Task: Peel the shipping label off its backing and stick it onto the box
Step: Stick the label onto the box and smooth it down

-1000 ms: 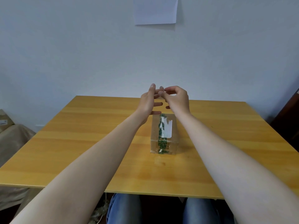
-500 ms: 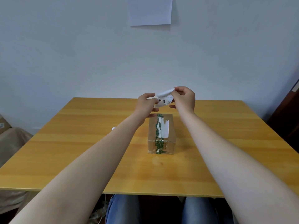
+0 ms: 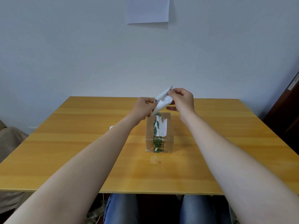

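Both arms reach forward above the box. The left hand pinches the backing's lower edge; the right hand pinches the white shipping label, curling toward 1 o'clock.

We are looking at an evenly lit scene under soft, diffuse light; the pale wall is showing as a flat blue-grey. A faint shadow is sitting just under the sheet of paper pinned to it. The wooden surface is carrying a mild sheen in front of the box, whose taped faces are glinting. The wide lens is stretching both forearms toward the lower corners. Fine print on the label is staying too soft for us to read.
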Action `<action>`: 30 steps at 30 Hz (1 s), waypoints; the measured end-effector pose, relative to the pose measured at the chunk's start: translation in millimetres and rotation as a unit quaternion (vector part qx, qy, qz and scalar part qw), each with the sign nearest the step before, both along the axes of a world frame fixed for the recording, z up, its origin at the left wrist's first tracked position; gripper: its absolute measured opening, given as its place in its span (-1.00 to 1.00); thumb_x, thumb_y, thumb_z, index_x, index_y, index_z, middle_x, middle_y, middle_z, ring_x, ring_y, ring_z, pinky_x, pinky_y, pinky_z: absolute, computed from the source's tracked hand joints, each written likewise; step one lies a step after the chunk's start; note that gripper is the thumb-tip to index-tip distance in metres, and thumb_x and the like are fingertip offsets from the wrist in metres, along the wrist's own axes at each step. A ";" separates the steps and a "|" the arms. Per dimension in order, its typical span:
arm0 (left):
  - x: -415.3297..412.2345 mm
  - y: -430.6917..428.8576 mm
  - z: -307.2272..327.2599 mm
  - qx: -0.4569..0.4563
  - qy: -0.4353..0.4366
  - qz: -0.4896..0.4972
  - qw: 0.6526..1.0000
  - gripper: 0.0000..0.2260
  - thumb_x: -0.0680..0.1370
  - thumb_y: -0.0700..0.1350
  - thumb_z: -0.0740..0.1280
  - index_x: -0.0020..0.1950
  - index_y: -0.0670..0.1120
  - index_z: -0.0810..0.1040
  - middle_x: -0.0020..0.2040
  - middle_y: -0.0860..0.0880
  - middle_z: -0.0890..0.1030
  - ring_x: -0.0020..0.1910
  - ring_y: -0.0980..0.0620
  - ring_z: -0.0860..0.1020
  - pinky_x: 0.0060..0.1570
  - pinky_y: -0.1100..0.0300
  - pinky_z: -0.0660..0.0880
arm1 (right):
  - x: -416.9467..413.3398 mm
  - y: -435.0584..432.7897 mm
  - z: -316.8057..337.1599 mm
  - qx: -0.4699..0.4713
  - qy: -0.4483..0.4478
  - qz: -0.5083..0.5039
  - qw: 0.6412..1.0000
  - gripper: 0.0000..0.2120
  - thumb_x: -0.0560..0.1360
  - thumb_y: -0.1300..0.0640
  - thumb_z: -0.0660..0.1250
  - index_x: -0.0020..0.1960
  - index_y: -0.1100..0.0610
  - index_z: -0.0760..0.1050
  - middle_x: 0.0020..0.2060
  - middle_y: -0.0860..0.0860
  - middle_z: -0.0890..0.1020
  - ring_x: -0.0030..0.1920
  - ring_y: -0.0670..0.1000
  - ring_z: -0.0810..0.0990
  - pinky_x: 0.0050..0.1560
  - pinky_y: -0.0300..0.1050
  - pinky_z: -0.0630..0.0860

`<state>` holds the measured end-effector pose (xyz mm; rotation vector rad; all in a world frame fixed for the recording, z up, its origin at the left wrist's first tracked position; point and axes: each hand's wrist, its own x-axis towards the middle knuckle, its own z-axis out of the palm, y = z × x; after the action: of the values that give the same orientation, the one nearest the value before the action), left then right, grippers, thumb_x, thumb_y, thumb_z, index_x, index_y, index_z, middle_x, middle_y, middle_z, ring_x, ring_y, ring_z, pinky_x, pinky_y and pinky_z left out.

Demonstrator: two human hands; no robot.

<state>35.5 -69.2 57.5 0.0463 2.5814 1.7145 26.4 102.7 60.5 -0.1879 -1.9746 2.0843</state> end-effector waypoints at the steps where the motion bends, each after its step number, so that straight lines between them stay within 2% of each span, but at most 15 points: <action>1: -0.8 -0.5 -2.2 -0.004 0.002 0.006 1.000 -0.81 0.66 -0.04 0.36 0.10 -0.13 0.68 -0.24 -0.09 0.54 -0.44 0.02 0.38 -0.48 0.23 0.23 | 0.9 0.9 -1.2 0.004 0.000 0.010 1.000 -0.85 0.59 0.21 0.42 0.16 0.16 0.62 -0.02 0.11 0.72 -0.02 0.17 0.76 -0.21 0.05 0.74; 3: -1.9 -1.2 -5.3 -0.005 0.008 0.015 1.000 -0.74 0.66 0.00 0.37 0.02 -0.20 0.67 -0.28 -0.08 0.47 -0.41 -0.01 0.34 -0.48 0.22 0.22 | 1.7 3.3 -4.7 0.021 0.008 0.031 0.999 -0.72 0.58 0.25 0.41 0.26 0.03 0.59 -0.01 0.09 0.71 0.00 0.10 0.74 -0.18 0.02 0.74; 5: -2.3 -1.4 -6.6 0.000 0.010 0.017 1.000 -0.73 0.64 0.03 0.41 -0.08 -0.17 0.62 -0.31 -0.03 0.40 -0.38 -0.01 0.30 -0.45 0.20 0.21 | 2.2 6.3 -8.8 0.051 0.014 0.048 0.997 -0.62 0.57 0.26 0.42 0.29 -0.10 0.58 -0.06 0.06 0.71 -0.05 0.03 0.73 -0.16 0.04 0.74; 8: -3.1 -3.1 -9.6 0.007 0.002 0.005 1.000 -0.76 0.64 0.02 0.41 -0.12 -0.11 0.55 -0.27 -0.05 0.40 -0.33 -0.02 0.30 -0.42 0.20 0.22 | 1.2 8.6 -15.8 0.085 0.010 0.058 0.995 -0.80 0.55 0.21 0.44 0.11 -0.02 0.70 -0.07 0.03 0.71 -0.09 0.10 0.74 -0.14 0.11 0.73; 10: -2.9 -5.7 -11.8 0.010 -0.015 -0.012 1.000 -0.79 0.66 0.01 0.39 -0.05 -0.11 0.57 -0.22 -0.07 0.49 -0.29 -0.02 0.42 -0.39 0.21 0.28 | -0.8 10.0 -20.6 0.091 0.000 0.060 0.994 -0.95 0.54 0.15 0.48 -0.03 0.06 0.72 -0.13 0.02 0.72 -0.20 0.07 0.73 -0.19 0.08 0.70; 12: -0.1 -7.7 -13.2 0.003 -0.035 -0.030 0.999 -0.83 0.66 0.01 0.39 0.06 -0.09 0.61 -0.14 -0.05 0.60 -0.25 0.02 0.56 -0.36 0.22 0.36 | -2.6 11.5 -24.1 0.094 -0.007 0.060 0.994 -0.90 0.54 0.10 0.50 -0.06 0.13 0.71 -0.18 0.02 0.73 -0.24 0.05 0.73 -0.26 0.02 0.69; 14: 2.9 -9.3 -15.9 -0.012 -0.052 -0.045 0.998 -0.85 0.65 -0.01 0.40 0.16 -0.04 0.61 -0.06 -0.03 0.67 -0.21 0.03 0.60 -0.35 0.21 0.39 | -5.7 13.6 -27.8 0.106 -0.014 0.056 0.993 -0.85 0.56 0.06 0.50 -0.04 0.16 0.71 -0.17 0.03 0.75 -0.22 0.06 0.74 -0.27 -0.01 0.67; 17: 6.2 -12.7 -23.4 -0.012 -0.064 -0.061 0.996 -0.75 0.64 -0.07 0.41 0.32 0.01 0.54 0.02 -0.05 0.72 -0.22 0.05 0.60 -0.35 0.21 0.39 | -11.1 16.7 -34.9 0.124 -0.031 0.051 0.990 -0.86 0.57 0.03 0.48 -0.02 0.10 0.72 -0.17 -0.01 0.77 -0.21 0.02 0.74 -0.27 -0.08 0.62; 20: 8.0 -17.7 -31.8 -0.011 -0.059 -0.067 0.996 -0.61 0.60 -0.11 0.44 0.40 0.01 0.43 0.12 -0.05 0.72 -0.14 0.03 0.62 -0.27 0.17 0.46 | -15.3 18.2 -42.0 0.121 -0.058 0.050 0.990 -0.83 0.55 -0.01 0.49 0.00 0.09 0.71 -0.16 -0.03 0.77 -0.17 0.01 0.73 -0.23 -0.10 0.58; 22: 8.3 -20.2 -38.3 -0.013 -0.040 -0.076 0.996 -0.60 0.57 -0.10 0.50 0.33 -0.01 0.44 0.16 -0.01 0.67 -0.07 0.06 0.62 -0.24 0.18 0.51 | -18.1 18.2 -46.4 0.116 -0.076 0.056 0.989 -0.85 0.55 -0.03 0.50 -0.04 0.06 0.70 -0.15 -0.03 0.76 -0.11 0.02 0.72 -0.19 -0.08 0.57; 25: 7.6 -22.9 -47.0 -0.028 0.015 -0.106 0.994 -0.76 0.54 -0.11 0.55 0.13 -0.05 0.58 0.16 -0.02 0.62 -0.05 0.04 0.57 -0.28 0.36 0.49 | -23.1 17.1 -53.1 0.124 -0.097 0.061 0.986 -0.84 0.53 -0.07 0.51 -0.07 0.01 0.69 -0.03 0.00 0.75 0.06 0.06 0.68 -0.06 -0.03 0.57; 26: 8.0 -23.5 -48.9 -0.040 0.031 -0.114 0.992 -0.83 0.54 -0.11 0.55 0.08 -0.05 0.63 0.17 -0.02 0.59 -0.03 0.02 0.55 -0.23 0.39 0.49 | -23.9 16.7 -55.5 0.125 -0.105 0.061 0.985 -0.83 0.53 -0.08 0.52 -0.04 0.02 0.69 -0.01 -0.02 0.73 0.08 0.05 0.65 -0.01 -0.01 0.57; 27: 7.3 -24.1 -52.0 -0.053 0.044 -0.118 0.991 -0.88 0.55 -0.09 0.54 0.05 -0.04 0.68 0.23 -0.02 0.55 0.04 0.00 0.54 -0.09 0.38 0.51 | -24.8 16.4 -57.8 0.123 -0.113 0.061 0.984 -0.80 0.53 -0.08 0.52 0.01 0.05 0.70 0.01 -0.04 0.70 0.10 0.04 0.62 0.03 -0.01 0.57; 28: 6.2 -24.6 -55.5 -0.063 0.050 -0.115 0.990 -0.92 0.57 -0.05 0.53 0.02 -0.01 0.71 0.29 -0.03 0.49 0.14 -0.01 0.52 0.08 0.30 0.49 | -26.2 16.4 -61.0 0.121 -0.120 0.061 0.984 -0.74 0.53 -0.09 0.52 0.08 0.08 0.70 0.06 -0.04 0.69 0.13 0.04 0.60 0.06 0.00 0.55; 30: 5.7 -24.8 -60.8 -0.072 0.043 -0.108 0.991 -0.92 0.59 0.05 0.50 -0.04 0.06 0.71 0.35 -0.02 0.40 0.31 0.01 0.44 0.28 0.15 0.37 | -28.3 16.1 -66.1 0.116 -0.127 0.063 0.983 -0.59 0.51 -0.10 0.54 0.24 0.14 0.68 0.20 0.00 0.67 0.23 0.06 0.58 0.09 -0.02 0.52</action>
<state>41.2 -94.0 -3.3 0.3879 2.6371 1.4809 -1.9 118.8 -5.6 -0.3012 -2.4192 1.9643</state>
